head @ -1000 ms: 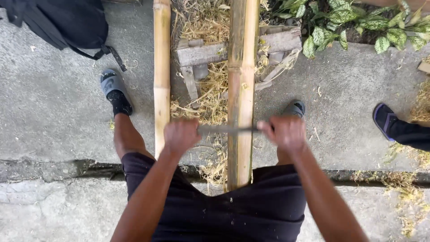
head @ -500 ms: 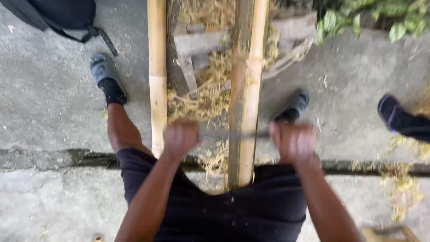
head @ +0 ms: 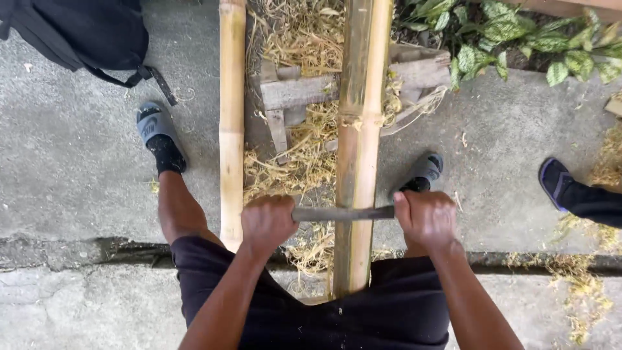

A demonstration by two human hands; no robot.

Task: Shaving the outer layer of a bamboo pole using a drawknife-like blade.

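Left of the thick bamboo pole [head: 360, 129], a thinner bamboo pole [head: 232, 116] lies parallel; the gap between them is clogged with straw shavings [head: 295, 162] and a wooden block [head: 291, 94]. Right of the thick pole, bare concrete [head: 505, 155] lies open up to the leafy plants [head: 518, 39].

A wooden frame [head: 304, 91] lay amid straw shavings [head: 291, 39]. Left of it sat a black bag [head: 71, 29]; right of it grew green plants [head: 518, 32]. Farther right stood another person's foot [head: 557, 181].
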